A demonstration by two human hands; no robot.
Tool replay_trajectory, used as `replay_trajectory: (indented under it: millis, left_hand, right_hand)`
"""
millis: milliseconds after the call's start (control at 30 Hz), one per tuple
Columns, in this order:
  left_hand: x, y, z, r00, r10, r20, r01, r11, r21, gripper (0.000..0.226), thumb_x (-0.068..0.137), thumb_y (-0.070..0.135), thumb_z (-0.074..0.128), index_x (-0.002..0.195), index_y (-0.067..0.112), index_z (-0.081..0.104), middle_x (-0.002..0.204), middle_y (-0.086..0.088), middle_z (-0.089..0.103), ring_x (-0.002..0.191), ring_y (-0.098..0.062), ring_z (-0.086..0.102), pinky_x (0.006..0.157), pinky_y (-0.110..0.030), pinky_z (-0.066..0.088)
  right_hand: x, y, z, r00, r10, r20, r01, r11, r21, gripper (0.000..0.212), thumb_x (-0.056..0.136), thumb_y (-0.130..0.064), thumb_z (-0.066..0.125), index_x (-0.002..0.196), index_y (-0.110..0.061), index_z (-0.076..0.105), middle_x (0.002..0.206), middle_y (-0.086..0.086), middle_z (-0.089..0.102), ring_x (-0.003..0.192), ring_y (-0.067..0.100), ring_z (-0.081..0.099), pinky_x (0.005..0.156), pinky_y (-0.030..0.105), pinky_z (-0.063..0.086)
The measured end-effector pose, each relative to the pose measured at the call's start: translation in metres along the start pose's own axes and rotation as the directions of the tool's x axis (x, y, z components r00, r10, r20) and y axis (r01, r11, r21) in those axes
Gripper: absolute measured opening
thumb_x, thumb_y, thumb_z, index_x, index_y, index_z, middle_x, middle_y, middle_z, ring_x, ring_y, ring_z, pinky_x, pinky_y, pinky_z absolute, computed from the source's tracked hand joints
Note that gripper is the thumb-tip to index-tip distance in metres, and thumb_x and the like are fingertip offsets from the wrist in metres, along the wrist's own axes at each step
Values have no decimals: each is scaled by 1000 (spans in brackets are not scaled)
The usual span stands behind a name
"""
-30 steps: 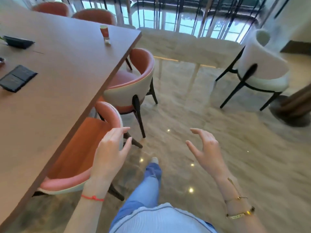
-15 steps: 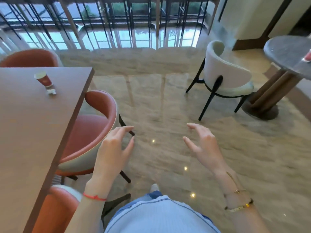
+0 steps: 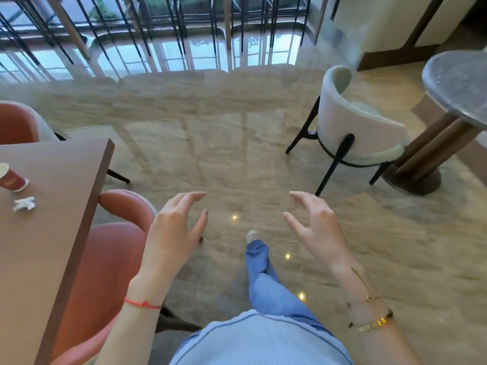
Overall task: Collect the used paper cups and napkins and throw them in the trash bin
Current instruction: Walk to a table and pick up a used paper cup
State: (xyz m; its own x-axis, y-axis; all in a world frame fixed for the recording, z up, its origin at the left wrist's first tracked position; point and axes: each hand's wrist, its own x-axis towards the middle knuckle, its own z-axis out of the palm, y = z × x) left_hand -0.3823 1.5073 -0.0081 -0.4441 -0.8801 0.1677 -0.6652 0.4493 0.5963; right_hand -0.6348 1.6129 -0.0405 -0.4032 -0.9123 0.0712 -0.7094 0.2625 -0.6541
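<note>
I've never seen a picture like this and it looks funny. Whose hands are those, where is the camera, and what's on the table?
The camera sits on a person's head and looks down, so you see what that person sees. The two hands are theirs: the left hand and the right hand float in front with relaxed fingers, holding nothing. Below are their blue trouser leg and a shoe. On the brown table at the left stands a red paper cup, with a crumpled white napkin lying beside it. Orange chairs are tucked at that table. A white chair stands by a round grey table.
</note>
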Motion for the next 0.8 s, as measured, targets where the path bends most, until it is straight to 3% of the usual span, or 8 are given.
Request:
replay_trajectory:
  millis: [167, 533, 800]
  left_hand:
    - [124, -8, 19, 999, -30, -35, 30, 999, -15, 32, 89, 19, 66, 120, 15, 63, 113, 2, 64, 104, -16, 62, 91, -35, 51]
    - [366, -29, 33, 994, -49, -95, 50, 999, 5, 29, 88, 17, 67, 117, 14, 65, 109, 2, 65, 103, -18, 63, 91, -35, 49]
    - [523, -78, 57, 996, -35, -81, 35, 999, -4, 29, 89, 22, 65, 118, 19, 63, 109, 9, 64, 102, -13, 62, 88, -31, 50]
  right_hand:
    - [126, 10, -2, 1000, -20, 13, 20, 1000, 2, 43, 87, -33, 66, 127, -22, 55, 122, -7, 60, 120, 10, 48, 104, 28, 37]
    - [387, 7, -17, 998, -58, 30, 58, 998, -6, 45, 89, -30, 66, 130, -19, 54, 126, -5, 58, 124, 7, 44, 102, 17, 28]
    - [541, 15, 15, 998, -38, 40, 38, 999, -1, 44, 89, -32, 65, 130, -22, 54, 126, -8, 58, 124, 6, 44, 106, 24, 34]
